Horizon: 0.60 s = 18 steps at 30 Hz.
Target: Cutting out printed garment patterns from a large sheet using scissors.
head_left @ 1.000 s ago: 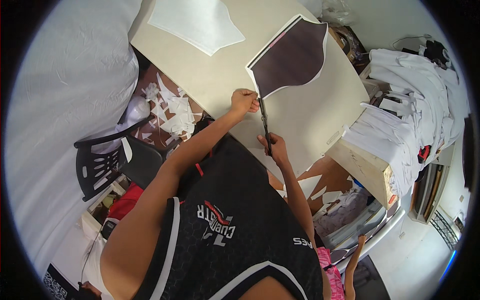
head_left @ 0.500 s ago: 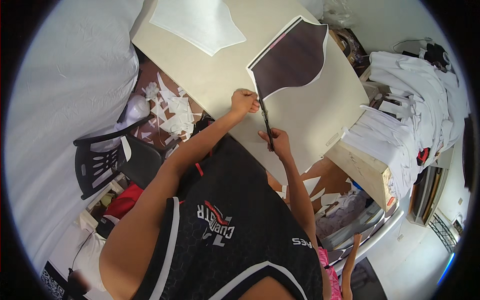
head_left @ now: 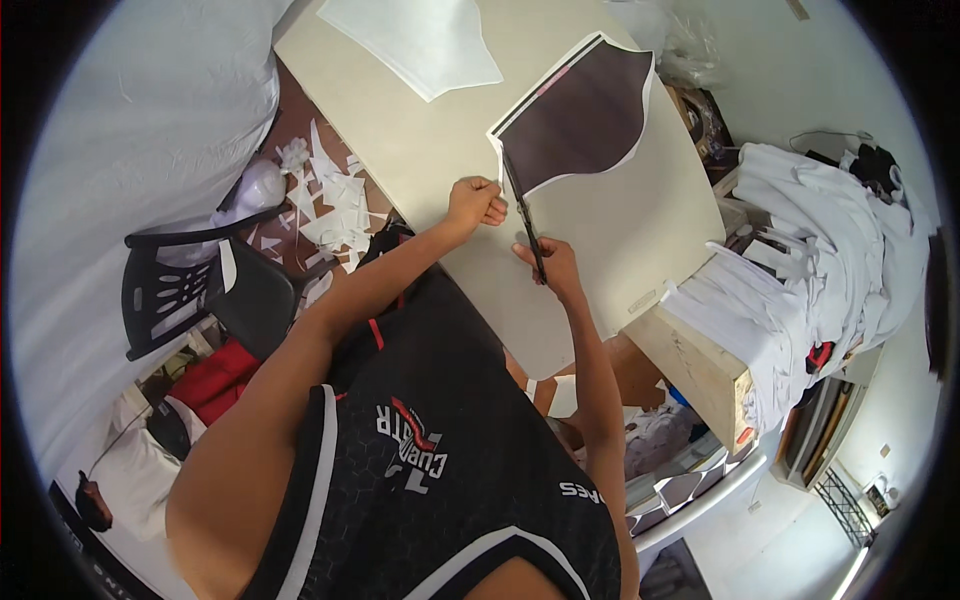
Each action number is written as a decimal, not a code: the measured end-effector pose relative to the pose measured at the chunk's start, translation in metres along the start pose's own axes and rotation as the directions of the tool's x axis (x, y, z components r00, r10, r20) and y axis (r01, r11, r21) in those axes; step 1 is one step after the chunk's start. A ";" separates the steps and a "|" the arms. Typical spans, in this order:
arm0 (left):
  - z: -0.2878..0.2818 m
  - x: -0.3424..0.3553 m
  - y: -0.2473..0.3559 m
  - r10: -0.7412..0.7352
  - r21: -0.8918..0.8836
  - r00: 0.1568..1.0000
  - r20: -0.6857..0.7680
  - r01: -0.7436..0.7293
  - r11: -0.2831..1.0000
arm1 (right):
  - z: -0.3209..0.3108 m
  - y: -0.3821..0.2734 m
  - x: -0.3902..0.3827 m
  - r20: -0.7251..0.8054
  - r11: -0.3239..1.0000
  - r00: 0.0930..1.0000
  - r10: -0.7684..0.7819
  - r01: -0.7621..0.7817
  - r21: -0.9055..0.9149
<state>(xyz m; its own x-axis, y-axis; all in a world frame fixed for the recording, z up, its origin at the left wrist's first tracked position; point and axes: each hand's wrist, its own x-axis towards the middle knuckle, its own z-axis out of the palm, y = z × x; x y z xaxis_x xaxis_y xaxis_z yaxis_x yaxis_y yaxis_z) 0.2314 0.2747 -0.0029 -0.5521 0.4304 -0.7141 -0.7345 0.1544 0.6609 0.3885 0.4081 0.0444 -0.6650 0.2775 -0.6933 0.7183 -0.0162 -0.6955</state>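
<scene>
A dark purple-brown fabric panel (head_left: 580, 120) with a white margin lies on the beige tabletop, a black and pink band along its upper left edge. My right hand (head_left: 556, 264) is closed round the handles of black scissors (head_left: 526, 212). Their blades point away from me, at the panel's near left edge. Just left of the blades, my left hand (head_left: 474, 206) pinches the narrow white margin strip (head_left: 499, 166), which is partly parted from the panel. Farther left on the table is a white cut piece (head_left: 425, 45) of similar shape.
White scraps (head_left: 335, 210) litter the floor left of the table (head_left: 390, 150), near a black plastic chair (head_left: 250, 300). To the right, white fabric (head_left: 815, 220) is heaped beside a wooden box-like stand (head_left: 690, 365). A clear plastic bag (head_left: 690, 45) lies beyond the table's far edge.
The scissors have moved slightly up along the panel's edge. My left hand has drawn the strip a little to the left. Another person's arm at lower right has left the view.
</scene>
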 end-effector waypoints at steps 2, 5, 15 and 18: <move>0.000 -0.001 0.001 0.003 -0.038 1.000 -0.007 -0.004 0.999 | -0.007 -0.003 0.005 0.024 1.000 1.000 -0.019 0.019 -0.002; -0.001 0.000 -0.001 -0.016 -0.103 1.000 -0.014 0.014 0.995 | -0.020 -0.009 0.017 0.070 0.999 0.997 -0.029 0.030 -0.011; -0.024 0.003 0.014 0.346 0.413 0.927 -0.143 -0.261 0.872 | -0.036 -0.014 0.025 0.128 0.991 0.992 0.008 0.009 -0.133; -0.024 0.012 0.048 0.387 0.407 0.868 -0.312 -0.246 0.880 | -0.035 -0.016 0.026 0.134 0.986 0.991 -0.007 0.029 -0.162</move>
<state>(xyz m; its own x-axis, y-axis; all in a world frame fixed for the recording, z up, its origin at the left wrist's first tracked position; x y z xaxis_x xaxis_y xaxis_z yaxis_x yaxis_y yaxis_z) 0.1800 0.2665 0.0147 -0.8866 0.1558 -0.4355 -0.3492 0.3918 0.8512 0.3664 0.4495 0.0441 -0.6915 0.1464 -0.7073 0.7223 0.1477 -0.6756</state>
